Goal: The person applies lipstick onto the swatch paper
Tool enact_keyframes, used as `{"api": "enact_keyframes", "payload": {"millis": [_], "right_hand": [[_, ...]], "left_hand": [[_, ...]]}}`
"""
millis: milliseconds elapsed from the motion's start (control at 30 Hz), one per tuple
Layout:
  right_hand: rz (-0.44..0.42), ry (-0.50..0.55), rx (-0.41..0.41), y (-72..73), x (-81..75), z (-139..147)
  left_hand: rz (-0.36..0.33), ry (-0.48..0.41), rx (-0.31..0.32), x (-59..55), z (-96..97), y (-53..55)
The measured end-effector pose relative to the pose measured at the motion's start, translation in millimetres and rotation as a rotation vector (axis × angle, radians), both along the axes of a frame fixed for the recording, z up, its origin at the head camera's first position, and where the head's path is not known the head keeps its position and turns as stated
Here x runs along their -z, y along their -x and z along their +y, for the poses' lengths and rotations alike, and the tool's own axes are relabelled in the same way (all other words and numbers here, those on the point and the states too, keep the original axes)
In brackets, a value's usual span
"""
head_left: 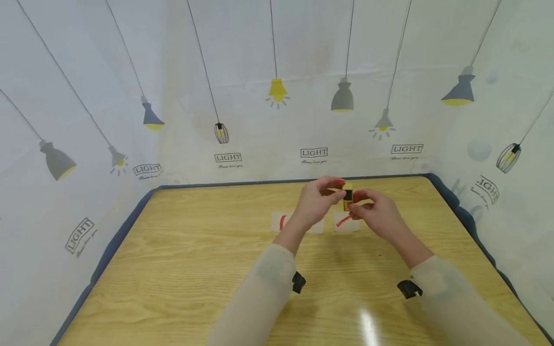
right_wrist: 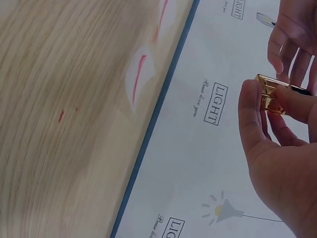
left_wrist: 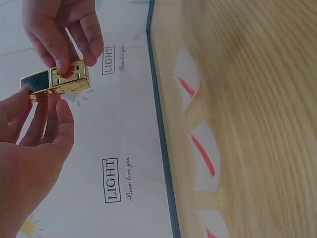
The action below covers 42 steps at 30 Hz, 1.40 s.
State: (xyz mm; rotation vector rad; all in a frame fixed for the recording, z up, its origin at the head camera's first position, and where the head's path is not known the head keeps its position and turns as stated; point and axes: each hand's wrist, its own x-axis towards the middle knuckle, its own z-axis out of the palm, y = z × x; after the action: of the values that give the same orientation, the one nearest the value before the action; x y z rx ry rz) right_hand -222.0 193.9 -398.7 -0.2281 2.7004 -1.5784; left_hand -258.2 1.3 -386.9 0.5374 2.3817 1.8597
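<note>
Above the far part of the table, both hands hold a small boxy gold-and-black lipstick tube (head_left: 348,195). My left hand (head_left: 313,204) pinches its black end between thumb and fingers. From the other side my right hand (head_left: 381,214) grips the gold end, thumb on its face. In the left wrist view the tube (left_wrist: 72,83) shows a dark panel and a gold framed part. Fingers partly cover it in the right wrist view. Below the hands lie white paper pieces (left_wrist: 202,171) with red strokes; the left forearm partly hides them in the head view.
The wooden table (head_left: 195,269) ends at a dark blue border (head_left: 225,183). A pale cloth wall (head_left: 242,57) printed with lamps stands behind and at both sides. A small red mark (right_wrist: 61,116) is on the tabletop. Black wrist straps (head_left: 409,289) show at the sleeves.
</note>
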Motion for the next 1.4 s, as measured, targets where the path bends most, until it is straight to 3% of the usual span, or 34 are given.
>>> {"api": "enact_keyframes", "payload": {"millis": [133, 367, 767, 1033, 1400], "right_hand": [[0.005, -0.043, 0.007, 5.8, 7.2, 8.3], [0.029, -0.104, 0.013, 14.2, 23.8, 25.3], [-0.016, -0.185, -0.022, 21.9, 62.2, 50.5], [0.035, -0.301, -0.036, 21.9, 71.9, 59.6], [0.054, -0.395, -0.054, 22.5, 77.5, 74.9]], "left_hand": [[-0.039, -0.037, 0.000, 10.6, 9.5, 5.2], [-0.131, -0.147, -0.054, 30.8, 29.7, 7.1], [-0.200, -0.129, -0.150, 71.1, 61.7, -0.4], [-0.204, -0.031, -0.137, 76.2, 70.0, -4.7], [-0.144, 0.080, -0.061, 79.5, 85.5, 3.8]]}}
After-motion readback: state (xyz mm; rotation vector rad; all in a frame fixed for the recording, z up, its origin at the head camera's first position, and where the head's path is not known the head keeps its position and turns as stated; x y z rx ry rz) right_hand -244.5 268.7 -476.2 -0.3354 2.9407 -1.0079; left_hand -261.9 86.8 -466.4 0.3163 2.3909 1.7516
